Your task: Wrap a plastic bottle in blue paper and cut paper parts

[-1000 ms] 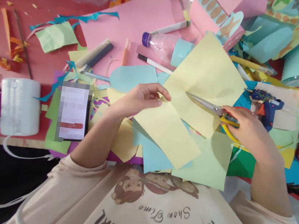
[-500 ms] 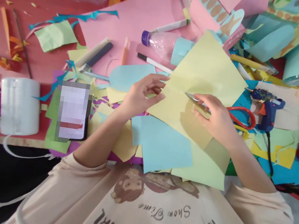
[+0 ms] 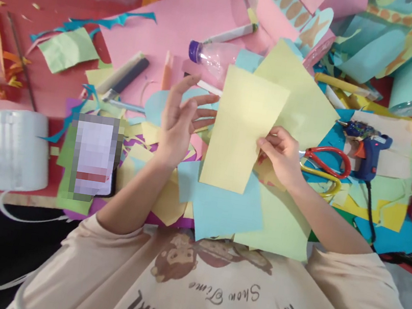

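A pale yellow rectangle of paper (image 3: 246, 129) is raised above the heap, its right edge pinched between the thumb and fingers of my right hand (image 3: 280, 155). My left hand (image 3: 179, 125) is open beside the paper's left edge, fingers spread and fingertips close to it; whether they touch it I cannot tell. Behind the held piece lies a larger pale yellow-green sheet (image 3: 300, 91). Scissors (image 3: 328, 162) with a red and a yellow handle loop rest just right of my right hand, their blades mostly hidden behind it. Beneath is a light blue sheet (image 3: 226, 212).
A glue gun (image 3: 370, 143) lies at the right. A small plastic bottle (image 3: 216, 55) with a purple cap and a marker (image 3: 232, 33) lie beyond my hands. At the left are a phone (image 3: 95, 158), a white device (image 3: 21, 150) and a cutter knife (image 3: 128, 78).
My right hand has moved off the scissors blades and now grips the yellow paper rectangle, which has been lifted from the pile. My left hand has turned palm-up and spread its fingers.
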Demonstrator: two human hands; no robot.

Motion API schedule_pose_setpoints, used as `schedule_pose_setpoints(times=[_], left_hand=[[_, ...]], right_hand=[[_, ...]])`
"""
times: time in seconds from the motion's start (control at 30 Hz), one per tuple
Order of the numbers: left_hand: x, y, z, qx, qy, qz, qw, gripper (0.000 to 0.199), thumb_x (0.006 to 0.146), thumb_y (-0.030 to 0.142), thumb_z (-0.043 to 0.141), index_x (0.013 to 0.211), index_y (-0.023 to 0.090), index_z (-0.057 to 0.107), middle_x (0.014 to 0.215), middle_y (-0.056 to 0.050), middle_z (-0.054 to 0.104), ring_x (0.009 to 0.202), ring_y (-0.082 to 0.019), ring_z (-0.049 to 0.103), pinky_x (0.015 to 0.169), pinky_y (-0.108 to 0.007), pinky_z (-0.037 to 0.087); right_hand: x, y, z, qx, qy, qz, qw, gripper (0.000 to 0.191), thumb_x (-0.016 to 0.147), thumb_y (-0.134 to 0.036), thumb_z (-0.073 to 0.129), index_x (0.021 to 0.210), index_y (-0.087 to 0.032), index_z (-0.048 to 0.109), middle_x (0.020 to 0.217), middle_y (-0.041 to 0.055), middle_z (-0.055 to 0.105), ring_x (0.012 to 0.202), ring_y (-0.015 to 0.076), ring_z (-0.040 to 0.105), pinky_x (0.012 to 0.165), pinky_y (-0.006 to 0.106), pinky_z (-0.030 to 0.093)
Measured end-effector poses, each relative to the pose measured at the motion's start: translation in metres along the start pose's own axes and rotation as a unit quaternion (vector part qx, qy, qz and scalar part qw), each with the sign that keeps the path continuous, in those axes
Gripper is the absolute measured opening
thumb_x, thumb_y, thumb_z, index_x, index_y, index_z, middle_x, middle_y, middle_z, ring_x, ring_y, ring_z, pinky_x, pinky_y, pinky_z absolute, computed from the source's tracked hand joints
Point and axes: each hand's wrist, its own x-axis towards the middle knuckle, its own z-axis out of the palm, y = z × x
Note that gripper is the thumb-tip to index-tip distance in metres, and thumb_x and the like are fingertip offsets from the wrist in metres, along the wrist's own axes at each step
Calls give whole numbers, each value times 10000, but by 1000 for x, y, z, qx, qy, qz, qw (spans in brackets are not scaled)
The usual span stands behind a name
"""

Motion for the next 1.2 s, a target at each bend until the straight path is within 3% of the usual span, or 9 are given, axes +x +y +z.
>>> schedule_pose_setpoints(times=[0.13, 0.3, 0.4, 0.53, 0.67, 0.83, 0.93, 1.07, 1.2], left_hand=[[-1, -11, 0, 57, -43, 46, 996, 471, 854, 409, 653, 1290, 385, 474, 1200, 3, 658, 881, -130, 685, 823, -329, 566], [-2, -11, -1, 122, -155, 176, 964, 289, 894, 269, 589, 1164, 355, 643, 1200, -34, 656, 1096, -170, 643, 886, -328, 551], [-3, -4, -1, 166, -187, 178, 952, 186, 872, 300, 627, 1032, 296, 722, 1183, -67, 672, 1041, -185, 669, 850, -323, 555], [-6, 1, 0, 172, -170, 130, 962, 223, 851, 440, 638, 935, 263, 745, 1166, -84, 688, 989, -195, 681, 838, -331, 549], [-6, 0, 0, 155, -141, 121, 970, 214, 823, 447, 671, 853, 243, 729, 1134, -79, 695, 968, -195, 672, 838, -341, 536], [-4, -2, 1, 135, -100, 96, 981, 209, 782, 384, 725, 718, 208, 634, 869, -39, 686, 833, -163, 644, 777, -319, 513], [-4, -3, 2, 111, -51, 36, 992, 239, 777, 414, 725, 809, 224, 582, 738, 11, 615, 682, -121, 600, 658, -271, 495], [-3, -2, 2, 110, -15, 10, 994, 394, 788, 459, 701, 1090, 265, 537, 815, 9, 646, 724, -129, 631, 660, -260, 505], [-3, 1, 0, 134, -6, 34, 990, 360, 806, 470, 673, 1074, 238, 609, 960, -38, 680, 819, -148, 645, 710, -273, 521]], right_hand=[[0, -2, 0, 29, 24, -3, 999, 321, 764, -497, 697, 892, -256, 528, 699, -39, 612, 577, 125, 581, 498, 249, 507], [1, -3, -4, 47, 48, -14, 998, 333, 745, -472, 730, 885, -250, 524, 663, -58, 587, 540, 98, 547, 486, 221, 478], [3, -3, -7, 25, 73, -27, 997, 337, 760, -487, 712, 907, -258, 514, 671, -55, 591, 560, 102, 561, 503, 223, 475], [5, -4, -9, -12, 75, -19, 997, 339, 779, -522, 676, 926, -273, 499, 710, -38, 615, 609, 133, 604, 518, 248, 495], [4, -5, -8, -13, 49, -35, 998, 325, 775, -509, 682, 922, -274, 514, 792, -24, 640, 631, 135, 621, 561, 270, 533], [3, -3, -7, -18, 42, -46, 998, 307, 848, -557, 556, 991, -286, 536, 941, 7, 660, 816, 162, 674, 716, 311, 567], [4, -1, -8, 10, 46, -52, 998, 338, 865, -580, 508, 1037, -291, 538, 922, 8, 674, 817, 166, 681, 719, 316, 570], [4, -1, -10, 33, 14, -22, 999, 472, 861, -651, 457, 1140, -276, 525, 766, -3, 689, 663, 167, 677, 628, 312, 565], [0, -4, -10, 27, -11, -24, 999, 459, 853, -666, 477, 891, -232, 620, 613, -10, 634, 552, 153, 633, 553, 293, 528]])
